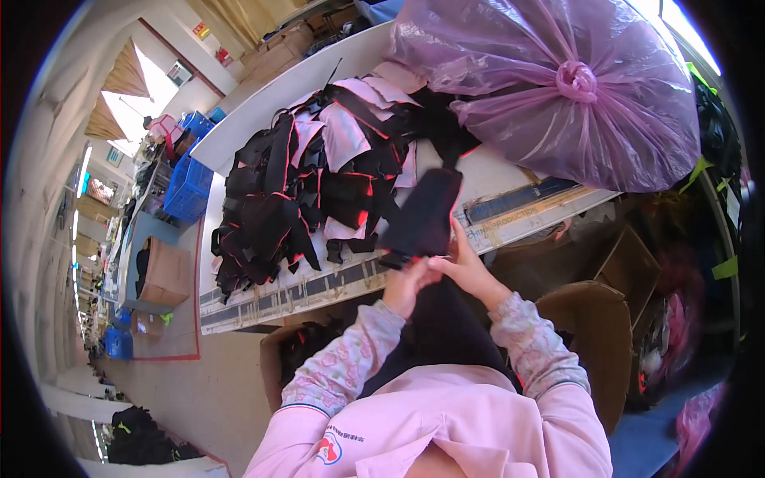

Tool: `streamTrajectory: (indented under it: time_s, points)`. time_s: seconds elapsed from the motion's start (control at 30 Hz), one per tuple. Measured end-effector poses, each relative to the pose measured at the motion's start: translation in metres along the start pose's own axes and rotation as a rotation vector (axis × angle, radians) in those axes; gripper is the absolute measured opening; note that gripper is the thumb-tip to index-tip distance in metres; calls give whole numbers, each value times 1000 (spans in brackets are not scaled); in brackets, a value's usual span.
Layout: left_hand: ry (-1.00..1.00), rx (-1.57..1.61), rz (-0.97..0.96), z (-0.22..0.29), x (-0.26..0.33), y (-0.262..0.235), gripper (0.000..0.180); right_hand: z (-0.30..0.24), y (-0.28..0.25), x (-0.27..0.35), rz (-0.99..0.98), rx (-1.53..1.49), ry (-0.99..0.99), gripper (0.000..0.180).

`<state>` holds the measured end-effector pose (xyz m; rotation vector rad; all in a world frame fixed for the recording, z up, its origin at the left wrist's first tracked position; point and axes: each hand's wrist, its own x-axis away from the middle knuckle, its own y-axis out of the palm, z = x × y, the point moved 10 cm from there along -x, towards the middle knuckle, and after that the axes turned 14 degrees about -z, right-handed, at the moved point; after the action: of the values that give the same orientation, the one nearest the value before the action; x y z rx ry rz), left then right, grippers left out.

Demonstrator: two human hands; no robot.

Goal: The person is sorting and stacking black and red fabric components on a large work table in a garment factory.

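Hands together at my chest: my left hand (406, 283) and right hand (470, 267) both clamp the lower end of a black fabric piece (421, 215), raised above the white table's edge (239, 307), beside the heap of black-and-pink cut pieces (311, 175).

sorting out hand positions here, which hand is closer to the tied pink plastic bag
Right. The right hand holds the black fabric piece on the side towards the pink plastic bag, below and left of it. The left hand grips the piece's lower end, farther from the bag.
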<state>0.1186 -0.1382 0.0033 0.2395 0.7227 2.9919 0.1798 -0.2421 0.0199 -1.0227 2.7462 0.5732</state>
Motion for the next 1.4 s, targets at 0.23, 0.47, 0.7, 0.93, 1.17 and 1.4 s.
streamTrajectory:
  time_s: [0.23,0.47,0.7,0.93,1.17,1.4]
  points:
    - [-1,-816,-243,34,47,18,11,35,-23,14,167,421,332,69]
    - [311,-1520,-210,34,-19,-4,43,-13,13,21,-30,1146,166,59]
    - [251,-1630,-65,30,-18,12,43,-7,2,20,27,1167,25,26]
    - [437,-1394,121,35,-26,-9,20,-18,7,9,240,1027,59,14]
    - [543,-1369,181,45,-10,10,21,12,-37,0,450,413,113,6]
    - [324,-625,194,16,-20,-52,20,-11,-27,-5,346,359,0,8]
